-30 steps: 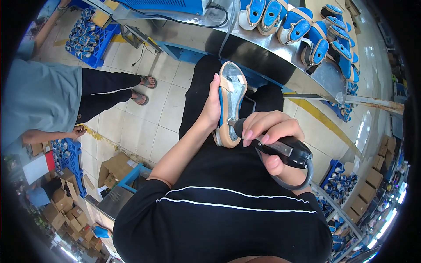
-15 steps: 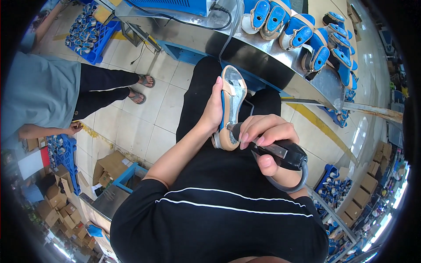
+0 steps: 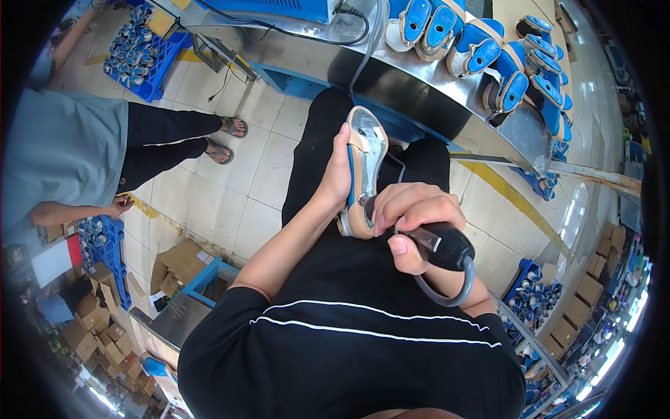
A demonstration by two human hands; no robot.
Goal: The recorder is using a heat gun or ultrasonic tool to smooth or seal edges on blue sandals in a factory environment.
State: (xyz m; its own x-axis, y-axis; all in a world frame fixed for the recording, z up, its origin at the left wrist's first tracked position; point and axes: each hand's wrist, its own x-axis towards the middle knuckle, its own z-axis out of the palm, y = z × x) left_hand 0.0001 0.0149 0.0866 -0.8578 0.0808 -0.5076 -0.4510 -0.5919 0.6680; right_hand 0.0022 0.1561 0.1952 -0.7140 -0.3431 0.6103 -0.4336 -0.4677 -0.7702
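My left hand is wrapped round the side of a tan sandal, thumb up along its edge. The sandal's toe end points away from me, its grey-white underside faces up, and a strip of blue shows along its left side. A black handheld power tool with a thick grey cable is gripped in my right hand. The tool's tip lies against or very close to the sandal's lower right edge, near the heel; my fingers partly hide it.
Ahead stands a metal workbench bearing several blue-lined shoes and a blue machine. A co-worker stands at left. Blue crates of shoes and cardboard boxes are on the floor. A metal rail runs at lower right.
My right hand and the tool have shifted a little left, and the thumb has come in closer to the fingers. The sandal has moved slightly left with my left hand.
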